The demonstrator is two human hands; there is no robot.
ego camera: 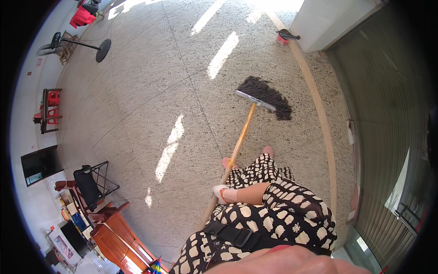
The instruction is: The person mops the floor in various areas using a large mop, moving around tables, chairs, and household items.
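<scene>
My right hand (221,194), in a white glove with an orange band at the wrist, is shut around the wooden handle (242,135) of a mop. The handle slants up and right to a pale clamp bar (255,100). Dark grey mop strands (265,94) lie spread on the speckled floor (143,102) in front of my feet. Past my hand, the handle's near end runs down behind my patterned clothing (270,219). My left hand is not in view. A blurred patch of skin fills the bottom edge, close to the camera.
A red container (283,39) with a dark thing on top stands by the wall corner. A glass panel (383,102) runs along the right. At the left are a standing fan (103,50), a table with red stools (53,116), a folding frame chair (87,186) and wooden furniture (116,239).
</scene>
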